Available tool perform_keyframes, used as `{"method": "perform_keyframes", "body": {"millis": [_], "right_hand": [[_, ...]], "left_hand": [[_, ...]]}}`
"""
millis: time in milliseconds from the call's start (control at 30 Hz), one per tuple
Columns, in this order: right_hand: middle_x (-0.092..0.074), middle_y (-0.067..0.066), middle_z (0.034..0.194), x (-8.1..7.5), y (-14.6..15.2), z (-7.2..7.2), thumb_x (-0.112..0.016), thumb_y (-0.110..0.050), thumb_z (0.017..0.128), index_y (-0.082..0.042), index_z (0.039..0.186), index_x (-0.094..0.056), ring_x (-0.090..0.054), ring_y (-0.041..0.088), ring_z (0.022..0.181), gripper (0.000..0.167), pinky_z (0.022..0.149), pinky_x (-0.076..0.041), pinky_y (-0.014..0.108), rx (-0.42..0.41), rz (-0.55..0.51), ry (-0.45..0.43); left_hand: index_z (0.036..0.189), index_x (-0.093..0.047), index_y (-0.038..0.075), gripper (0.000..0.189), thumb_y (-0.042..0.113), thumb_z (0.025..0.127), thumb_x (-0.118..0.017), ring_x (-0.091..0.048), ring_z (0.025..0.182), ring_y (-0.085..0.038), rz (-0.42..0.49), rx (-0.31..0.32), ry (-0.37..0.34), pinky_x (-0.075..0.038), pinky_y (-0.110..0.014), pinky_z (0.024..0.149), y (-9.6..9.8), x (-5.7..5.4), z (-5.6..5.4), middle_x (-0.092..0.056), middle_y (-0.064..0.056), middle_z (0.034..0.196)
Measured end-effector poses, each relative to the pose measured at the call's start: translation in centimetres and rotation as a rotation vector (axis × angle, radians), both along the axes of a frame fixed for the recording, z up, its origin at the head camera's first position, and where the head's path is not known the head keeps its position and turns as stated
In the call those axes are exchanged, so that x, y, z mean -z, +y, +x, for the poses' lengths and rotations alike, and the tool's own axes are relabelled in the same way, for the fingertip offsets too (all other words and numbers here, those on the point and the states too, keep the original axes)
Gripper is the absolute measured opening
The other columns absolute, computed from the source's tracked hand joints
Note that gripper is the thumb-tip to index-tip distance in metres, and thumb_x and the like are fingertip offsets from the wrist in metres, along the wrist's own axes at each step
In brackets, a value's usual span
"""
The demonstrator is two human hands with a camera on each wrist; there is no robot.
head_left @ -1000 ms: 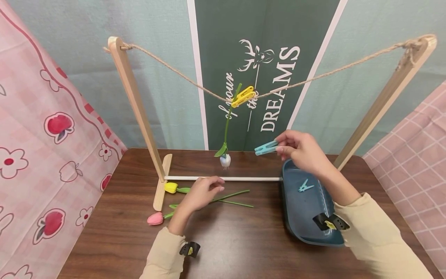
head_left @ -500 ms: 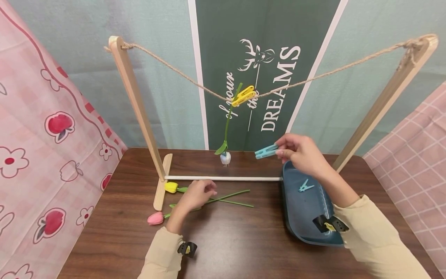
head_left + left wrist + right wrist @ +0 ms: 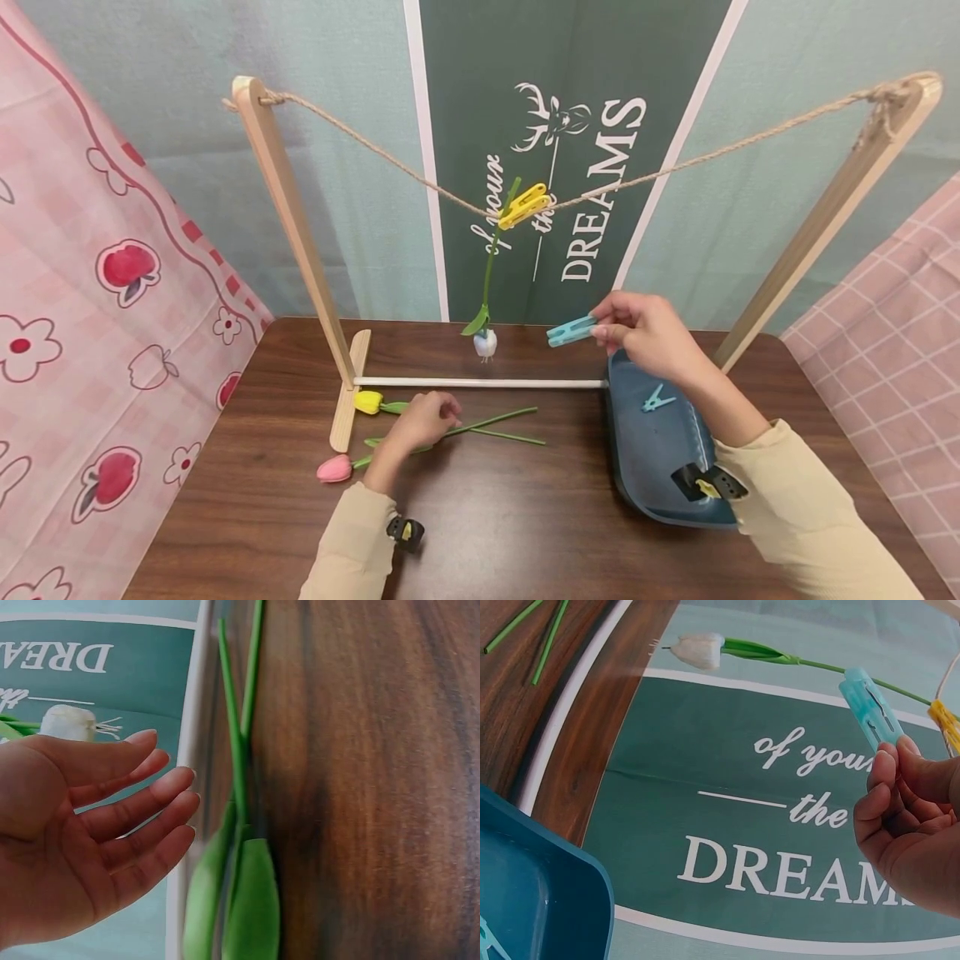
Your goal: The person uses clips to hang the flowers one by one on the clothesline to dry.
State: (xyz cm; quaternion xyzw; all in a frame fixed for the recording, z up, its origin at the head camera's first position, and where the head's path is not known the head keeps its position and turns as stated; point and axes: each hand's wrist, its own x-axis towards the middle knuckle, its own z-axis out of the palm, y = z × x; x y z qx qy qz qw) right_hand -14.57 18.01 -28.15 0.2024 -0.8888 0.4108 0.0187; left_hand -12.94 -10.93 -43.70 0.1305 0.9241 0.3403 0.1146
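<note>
My right hand pinches a light blue clothespin by one end, above the dark blue tray. Relaxed, with nothing in its fingers, my left hand hovers over the stems of two artificial tulips. One is a yellow tulip, the other a pink tulip; their green stems cross on the table, partly hidden by that hand in the head view. A white tulip hangs head down from the rope, its stem clamped by a yellow clothespin.
Two wooden posts hold up the rope, with a white rod low between them. Another light blue clothespin lies in the tray. Behind stands a printed curtain; pink cloths flank the brown table.
My left hand has drawn back toward the left and slightly down, over the stems. My right hand has barely moved and still pinches the light blue clothespin, now a little lower.
</note>
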Motion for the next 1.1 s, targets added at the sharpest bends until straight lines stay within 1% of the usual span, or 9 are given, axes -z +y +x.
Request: {"method": "perform_keyframes", "body": {"millis": [100, 233, 400, 567, 767, 833, 1033, 1100], "right_hand": [[-0.059, 0.006, 0.064, 0.1, 0.0, 0.0, -0.060, 0.003, 0.084, 0.004, 0.086, -0.062, -0.055, 0.018, 0.054, 0.003, 0.049, -0.044, 0.026, 0.000, 0.000, -0.008], [-0.059, 0.006, 0.064, 0.1, 0.1, 0.0, -0.060, 0.004, 0.084, 0.004, 0.086, -0.062, -0.054, 0.015, 0.054, 0.003, 0.049, -0.044, 0.026, -0.001, -0.003, -0.017], [-0.059, 0.007, 0.065, 0.3, 0.1, -0.1, -0.061, 0.005, 0.083, 0.004, 0.087, -0.061, -0.055, 0.015, 0.055, 0.004, 0.049, -0.044, 0.026, 0.001, 0.001, -0.031], [-0.060, 0.006, 0.065, 0.5, 0.2, -0.1, -0.061, 0.005, 0.082, 0.003, 0.088, -0.062, -0.056, 0.018, 0.056, 0.006, 0.047, -0.041, 0.026, 0.012, 0.028, -0.036], [-0.060, 0.007, 0.064, 0.8, 0.3, -0.1, -0.062, 0.005, 0.082, 0.003, 0.088, -0.062, -0.057, 0.023, 0.057, 0.006, 0.045, -0.039, 0.027, 0.012, 0.029, -0.043], [-0.060, 0.008, 0.064, 0.8, 0.2, -0.1, -0.061, 0.005, 0.082, 0.003, 0.087, -0.062, -0.056, 0.022, 0.056, 0.006, 0.045, -0.039, 0.026, 0.011, 0.032, -0.039], [-0.060, 0.008, 0.064, 0.8, 0.2, -0.1, -0.061, 0.006, 0.082, 0.003, 0.087, -0.062, -0.057, 0.024, 0.057, 0.006, 0.046, -0.040, 0.027, 0.008, 0.033, -0.029], [-0.060, 0.007, 0.064, 0.8, 0.3, -0.1, -0.062, 0.006, 0.082, 0.003, 0.087, -0.062, -0.056, 0.023, 0.056, 0.006, 0.046, -0.040, 0.027, 0.008, 0.030, -0.032]], "left_hand": [[0.083, -0.064, 0.004, 0.005, 0.005, 0.079, -0.067, -0.054, 0.065, -0.011, -0.005, -0.014, -0.019, -0.044, -0.027, 0.061, 0.0, 0.4, -0.2, -0.061, 0.001, 0.069], [0.080, -0.064, 0.005, 0.005, 0.003, 0.076, -0.067, -0.052, 0.062, -0.011, -0.027, -0.022, -0.017, -0.043, -0.027, 0.058, 0.0, 0.8, -0.3, -0.059, 0.002, 0.067], [0.078, -0.064, 0.006, 0.007, 0.001, 0.073, -0.066, -0.051, 0.059, -0.010, -0.050, -0.027, -0.021, -0.043, -0.026, 0.057, 0.0, 1.5, -0.4, -0.059, 0.003, 0.065], [0.077, -0.064, 0.006, 0.009, -0.001, 0.071, -0.066, -0.051, 0.058, -0.010, -0.070, -0.035, -0.007, -0.043, -0.027, 0.058, 0.2, 2.0, -0.5, -0.058, 0.004, 0.063], [0.074, -0.063, 0.006, 0.010, -0.001, 0.069, -0.067, -0.049, 0.057, -0.011, -0.084, -0.052, 0.013, -0.042, -0.026, 0.057, 0.4, 2.3, -0.5, -0.056, 0.004, 0.061], [0.074, -0.063, 0.007, 0.010, -0.001, 0.069, -0.067, -0.049, 0.057, -0.011, -0.088, -0.057, 0.022, -0.042, -0.026, 0.057, 0.5, 2.3, -0.4, -0.056, 0.004, 0.061], [0.071, -0.062, 0.007, 0.010, -0.002, 0.068, -0.066, -0.050, 0.057, -0.011, -0.098, -0.069, 0.035, -0.042, -0.027, 0.057, 0.5, 2.6, -0.4, -0.056, 0.004, 0.060], [0.071, -0.062, 0.007, 0.011, -0.002, 0.068, -0.066, -0.049, 0.057, -0.011, -0.097, -0.075, 0.034, -0.042, -0.026, 0.057, 0.5, 2.6, -0.3, -0.055, 0.004, 0.060]]}}
